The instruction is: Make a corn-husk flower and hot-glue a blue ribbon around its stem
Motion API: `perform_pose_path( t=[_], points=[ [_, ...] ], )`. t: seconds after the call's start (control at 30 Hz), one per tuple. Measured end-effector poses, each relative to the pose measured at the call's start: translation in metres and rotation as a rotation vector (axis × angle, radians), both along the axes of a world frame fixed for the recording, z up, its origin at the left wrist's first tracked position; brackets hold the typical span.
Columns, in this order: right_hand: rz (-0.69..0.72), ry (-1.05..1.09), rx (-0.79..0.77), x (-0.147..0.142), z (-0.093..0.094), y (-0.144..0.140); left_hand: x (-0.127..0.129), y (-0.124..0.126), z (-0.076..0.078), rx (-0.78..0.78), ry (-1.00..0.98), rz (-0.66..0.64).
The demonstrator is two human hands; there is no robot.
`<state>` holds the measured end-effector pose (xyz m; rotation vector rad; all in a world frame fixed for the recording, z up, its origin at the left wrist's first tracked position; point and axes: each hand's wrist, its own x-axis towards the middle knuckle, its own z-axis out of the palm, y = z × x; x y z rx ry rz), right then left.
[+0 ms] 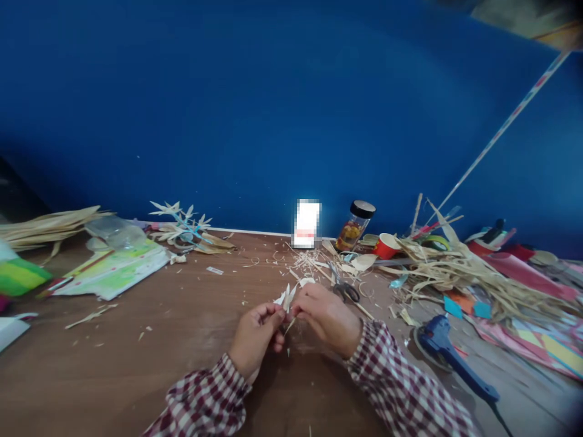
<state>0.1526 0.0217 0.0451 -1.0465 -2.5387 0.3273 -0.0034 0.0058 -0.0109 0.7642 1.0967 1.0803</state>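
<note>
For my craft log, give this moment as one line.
left hand: pinching husk piece | right hand: pinching it too | scissors: beside, on table

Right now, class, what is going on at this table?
A person in checked sleeves sits at a brown table and pinches a small pale leaf-shaped piece between the left hand and right hand. Scissors lie just beyond the right hand, among pale shavings. A blue glue gun lies to the right, near a heap of dried straw strips. A red paper cup and a black-lidded jar stand by the blue wall.
</note>
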Motion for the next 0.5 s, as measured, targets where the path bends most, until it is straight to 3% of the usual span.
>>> perform_pose_path(
  t=[0.3, 0.5],
  points=[
    [-0.061, 0.072, -0.069, 0.005, -0.013, 0.011, 0.002, -0.002, -0.001, -0.093, -0.042, -0.085],
    [-0.133, 0.132, -0.11, 0.012, -0.008, 0.01, 0.002, 0.0, 0.001, -0.071, -0.022, 0.007]
  ],
)
